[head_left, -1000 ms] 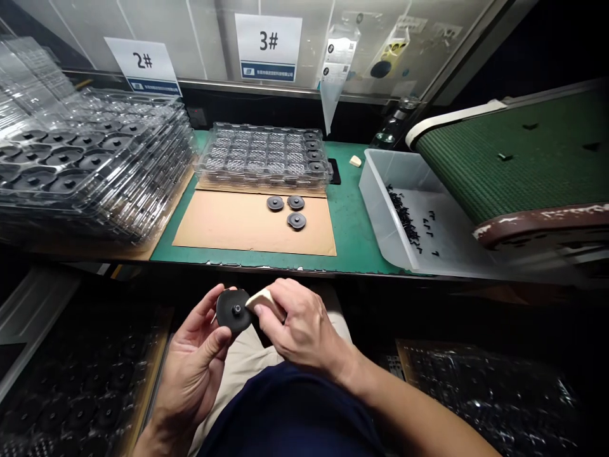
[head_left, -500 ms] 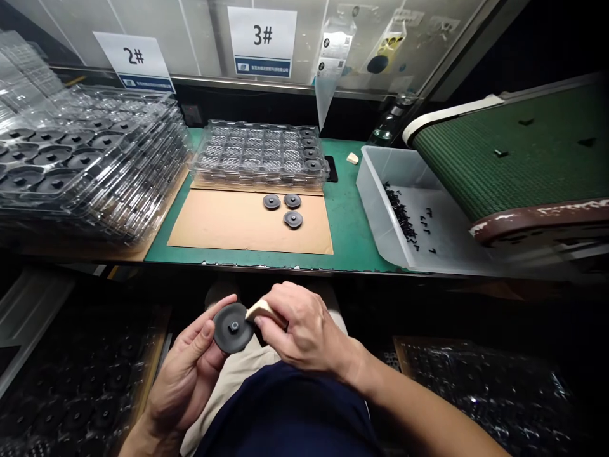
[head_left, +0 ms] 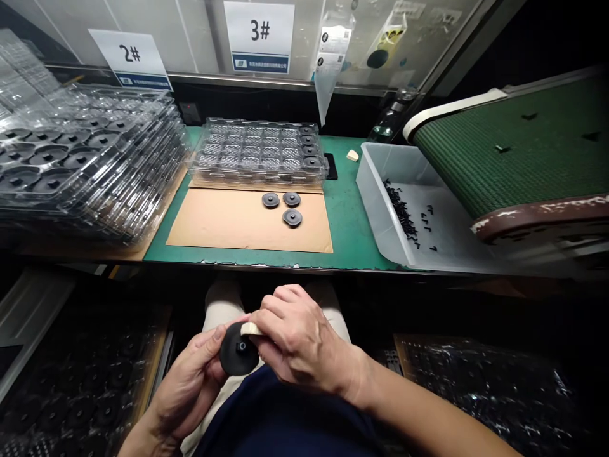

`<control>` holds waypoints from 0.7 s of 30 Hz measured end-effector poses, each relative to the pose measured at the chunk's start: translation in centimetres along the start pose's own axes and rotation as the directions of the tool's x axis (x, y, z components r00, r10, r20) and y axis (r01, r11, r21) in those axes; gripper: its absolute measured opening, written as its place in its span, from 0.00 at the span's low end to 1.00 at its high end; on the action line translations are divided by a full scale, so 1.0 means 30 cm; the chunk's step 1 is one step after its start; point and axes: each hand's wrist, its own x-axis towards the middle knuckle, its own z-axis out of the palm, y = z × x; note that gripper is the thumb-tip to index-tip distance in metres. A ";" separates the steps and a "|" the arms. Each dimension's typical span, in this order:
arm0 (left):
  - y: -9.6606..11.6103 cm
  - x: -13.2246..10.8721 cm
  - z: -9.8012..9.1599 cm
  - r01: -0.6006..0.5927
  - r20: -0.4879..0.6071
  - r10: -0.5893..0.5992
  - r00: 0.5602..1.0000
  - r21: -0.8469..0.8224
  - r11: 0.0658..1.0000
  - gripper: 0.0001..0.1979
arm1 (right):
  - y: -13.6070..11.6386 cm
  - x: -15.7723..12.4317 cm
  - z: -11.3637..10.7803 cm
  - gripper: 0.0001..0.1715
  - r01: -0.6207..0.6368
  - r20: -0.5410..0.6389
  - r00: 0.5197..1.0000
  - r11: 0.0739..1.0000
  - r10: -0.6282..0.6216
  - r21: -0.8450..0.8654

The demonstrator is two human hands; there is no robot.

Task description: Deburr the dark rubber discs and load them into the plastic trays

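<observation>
A round black disc (head_left: 233, 360) with a small raised post at its centre is gripped at its left edge by my left hand (head_left: 193, 377). My right hand (head_left: 304, 339) pinches a cream-coloured piece (head_left: 250, 329), which rests against the upper right part of the disc's face. Both hands are over my lap, in front of the bench edge. Three similar discs (head_left: 292, 218) lie on a cardboard sheet (head_left: 219, 219) on the green bench top. Behind them sits a clear compartment tray (head_left: 257, 149) with black discs in its right column.
Tall stacks of clear trays (head_left: 137, 165) with black discs stand at the left. On the right, a translucent bin (head_left: 380, 222) holds small black parts below a green conveyor (head_left: 514, 146). Another cream piece (head_left: 353, 155) and a bottle (head_left: 387, 120) are at the back.
Both hands have shifted slightly, with the disc lower and a little to the right. The cream piece has moved from the disc's right edge to its upper right face.
</observation>
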 end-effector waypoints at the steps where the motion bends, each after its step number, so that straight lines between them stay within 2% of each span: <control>1: -0.002 -0.002 -0.001 0.022 0.011 -0.022 1.000 -0.003 1.000 0.10 | 0.001 0.000 -0.001 0.06 0.024 0.014 1.000 1.000 -0.024 0.002; 3: -0.009 -0.005 -0.003 0.061 0.017 -0.061 0.998 -0.023 0.998 0.08 | 0.004 0.000 -0.001 0.08 0.069 0.032 0.997 0.998 -0.069 0.002; 8: -0.040 -0.001 -0.010 0.131 -0.052 -0.137 0.989 -0.103 0.986 0.11 | 0.023 0.006 0.002 0.10 0.158 0.075 0.984 0.987 -0.158 0.012; 12: -0.054 0.005 -0.003 0.172 -0.015 -0.174 0.985 -0.092 0.981 0.14 | 0.039 0.011 -0.001 0.13 0.245 0.093 0.964 0.969 -0.248 0.038; 14: -0.051 0.009 0.002 0.157 0.004 -0.158 0.987 -0.103 0.982 0.13 | 0.041 0.013 0.001 0.12 0.263 0.063 0.962 0.963 -0.266 0.053; 16: -0.042 0.016 0.006 0.073 -0.010 -0.075 0.997 -0.147 0.986 0.13 | 0.037 0.012 0.010 0.10 0.148 -0.024 0.989 0.988 -0.147 0.042; 18: -0.034 0.025 0.009 -0.056 -0.046 0.049 0.998 -0.164 0.985 0.19 | 0.024 0.009 0.024 0.10 -0.082 -0.105 0.990 0.994 0.089 0.071; 19: -0.033 0.030 0.010 -0.124 -0.067 0.115 0.991 -0.144 0.982 0.23 | 0.014 0.009 0.032 0.13 -0.192 -0.101 0.973 0.973 0.206 0.130; 21: -0.039 0.039 0.014 -0.239 -0.103 0.232 0.967 -0.053 0.970 0.31 | -0.014 0.013 0.041 0.18 -0.350 -0.013 0.928 0.886 0.371 0.304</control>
